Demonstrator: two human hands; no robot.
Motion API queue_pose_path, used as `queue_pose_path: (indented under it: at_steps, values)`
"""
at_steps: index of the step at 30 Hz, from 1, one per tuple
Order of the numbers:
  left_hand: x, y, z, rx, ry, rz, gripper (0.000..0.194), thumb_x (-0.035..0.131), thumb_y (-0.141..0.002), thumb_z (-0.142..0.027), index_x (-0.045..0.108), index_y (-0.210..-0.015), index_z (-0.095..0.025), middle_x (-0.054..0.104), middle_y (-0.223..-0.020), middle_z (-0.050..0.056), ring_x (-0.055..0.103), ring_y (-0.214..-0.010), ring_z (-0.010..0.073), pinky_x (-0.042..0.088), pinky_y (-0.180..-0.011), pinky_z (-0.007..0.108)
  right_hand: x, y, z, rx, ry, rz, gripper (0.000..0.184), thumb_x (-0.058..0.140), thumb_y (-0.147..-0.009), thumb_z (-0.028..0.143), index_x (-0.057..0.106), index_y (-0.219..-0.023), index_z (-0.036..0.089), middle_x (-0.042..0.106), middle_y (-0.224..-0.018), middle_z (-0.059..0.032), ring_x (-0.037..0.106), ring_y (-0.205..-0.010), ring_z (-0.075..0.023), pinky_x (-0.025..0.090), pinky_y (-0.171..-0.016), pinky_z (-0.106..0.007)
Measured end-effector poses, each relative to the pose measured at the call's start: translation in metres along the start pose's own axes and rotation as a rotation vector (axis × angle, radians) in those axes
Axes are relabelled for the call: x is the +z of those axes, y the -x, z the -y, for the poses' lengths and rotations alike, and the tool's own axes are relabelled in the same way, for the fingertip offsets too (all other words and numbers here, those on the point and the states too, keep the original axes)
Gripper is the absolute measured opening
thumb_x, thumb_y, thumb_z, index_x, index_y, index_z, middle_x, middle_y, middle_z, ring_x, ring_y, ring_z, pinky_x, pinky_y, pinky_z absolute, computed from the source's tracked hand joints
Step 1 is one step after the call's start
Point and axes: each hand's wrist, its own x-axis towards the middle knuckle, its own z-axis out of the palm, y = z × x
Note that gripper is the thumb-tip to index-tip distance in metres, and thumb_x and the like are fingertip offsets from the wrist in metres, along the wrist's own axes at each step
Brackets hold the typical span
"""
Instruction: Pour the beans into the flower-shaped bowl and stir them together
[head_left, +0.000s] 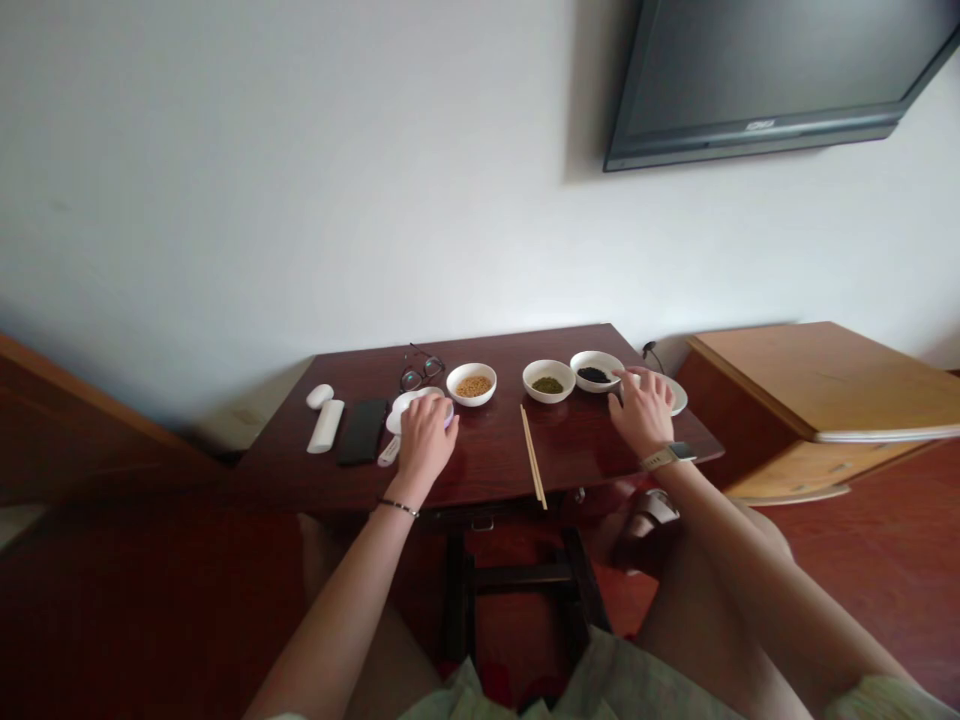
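Left hand (426, 442): cupped low over a white dish (411, 402), fingers touching it; whether it grips cannot be told.
Right hand (641, 410): loosely open, fingers spread, just beside a bowl of black seeds (594, 374) and above a white plate (673, 392).
Between the hands: wooden chopsticks (533, 456) lying on the dark wooden table (487, 470), their near ends jutting past its front edge.
Back edge: a bowl of golden grains (471, 385), a bowl of green flakes (548, 381) and eyeglasses (421, 371) sit close to the wall.
Left end: a black phone (363, 431), a white bar (325, 426) and a small white oval object (319, 396) lie near the table's left edge.
Right edge: the plate sits almost at the table's corner, with a wooden cabinet (817, 395) beyond.
Wrists: a beaded bracelet (397, 507) on the left, a smartwatch (669, 456) on the right.
Upper right of the frame: a wall-mounted television (772, 80).
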Motion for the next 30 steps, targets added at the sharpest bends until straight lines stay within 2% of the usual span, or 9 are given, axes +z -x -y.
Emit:
queue_pose_path:
  at_steps: [5,6,8,10,13,17,21,25,30]
  values:
    - [0.039,-0.044,-0.016,0.044,0.012,0.042,0.017,0.063,-0.102,-0.02,0.075,-0.114,-0.019,0.072,-0.121,0.02,0.058,-0.121,0.0404,0.043,-0.103,0.055,-0.025,0.036,-0.004,0.052,-0.048,-0.005,0.042,0.046,-0.107,0.036,0.07,-0.136,0.018,0.061,-0.142,-0.0241,0.05,-0.136,-0.0495,0.038,-0.112,-0.074]
    - [0.045,-0.048,-0.017,0.049,0.011,0.052,0.015,0.063,-0.102,-0.019,0.075,-0.111,-0.018,0.072,-0.118,0.02,0.059,-0.119,0.0402,0.043,-0.102,0.054,-0.027,0.044,0.001,0.028,-0.076,0.018,0.041,0.045,-0.109,0.037,0.071,-0.134,0.019,0.062,-0.138,-0.0234,0.051,-0.135,-0.0483,0.04,-0.112,-0.073]
    - [0.054,-0.054,-0.019,0.057,0.008,0.072,0.016,0.061,-0.103,-0.018,0.077,-0.105,-0.018,0.073,-0.114,0.02,0.06,-0.116,0.0394,0.044,-0.1,0.054,-0.025,0.059,0.018,-0.097,-0.168,0.135,0.035,0.047,-0.111,0.039,0.074,-0.127,0.024,0.069,-0.124,-0.0172,0.062,-0.122,-0.0386,0.051,-0.11,-0.059]
    - [0.058,-0.059,-0.022,0.061,0.005,0.09,0.019,0.058,-0.104,-0.018,0.077,-0.102,-0.017,0.074,-0.114,0.02,0.061,-0.114,0.0386,0.044,-0.099,0.053,-0.017,0.07,0.042,-0.24,-0.271,0.279,0.03,0.055,-0.11,0.042,0.074,-0.13,0.028,0.072,-0.117,-0.0104,0.069,-0.11,-0.0297,0.059,-0.102,-0.045]
    - [0.06,-0.065,-0.028,0.053,-0.006,0.113,0.021,0.057,-0.105,-0.018,0.078,-0.102,-0.018,0.075,-0.117,0.019,0.062,-0.115,0.0379,0.045,-0.098,0.052,0.004,0.078,0.08,-0.355,-0.361,0.397,0.04,0.065,-0.108,0.041,0.068,-0.146,0.029,0.071,-0.121,-0.0075,0.07,-0.111,-0.0251,0.06,-0.104,-0.039]
    - [0.06,-0.072,-0.036,0.041,-0.021,0.14,0.023,0.056,-0.106,-0.02,0.079,-0.103,-0.022,0.076,-0.12,0.015,0.061,-0.119,0.036,0.046,-0.101,0.049,0.031,0.079,0.12,-0.387,-0.39,0.437,0.035,0.067,-0.107,0.031,0.071,-0.14,0.021,0.066,-0.125,-0.0126,0.066,-0.118,-0.0291,0.058,-0.11,-0.046]
    - [0.063,-0.078,-0.043,0.041,-0.021,0.165,0.025,0.055,-0.107,-0.021,0.08,-0.102,-0.022,0.076,-0.119,0.013,0.061,-0.119,0.0348,0.046,-0.104,0.048,0.05,0.077,0.152,-0.377,-0.371,0.45,0.027,0.061,-0.107,0.021,0.072,-0.131,0.018,0.064,-0.125,-0.0151,0.065,-0.115,-0.0302,0.057,-0.109,-0.049]
    - [0.065,-0.081,-0.051,0.039,-0.014,0.184,0.025,0.055,-0.107,-0.021,0.08,-0.103,-0.022,0.077,-0.118,0.013,0.061,-0.119,0.0346,0.047,-0.104,0.048,0.064,0.071,0.182,-0.351,-0.323,0.443,0.025,0.061,-0.105,0.021,0.072,-0.125,0.012,0.064,-0.126,-0.0213,0.063,-0.114,-0.0352,0.058,-0.104,-0.052]
    - [0.062,-0.087,-0.057,0.04,0.002,0.199,0.026,0.057,-0.106,-0.022,0.082,-0.102,-0.022,0.077,-0.117,0.014,0.062,-0.117,0.0344,0.049,-0.102,0.048,0.077,0.068,0.209,-0.376,-0.275,0.416,0.039,0.052,-0.106,0.014,0.07,-0.14,0.009,0.068,-0.135,-0.0254,0.059,-0.123,-0.0388,0.053,-0.108,-0.055]
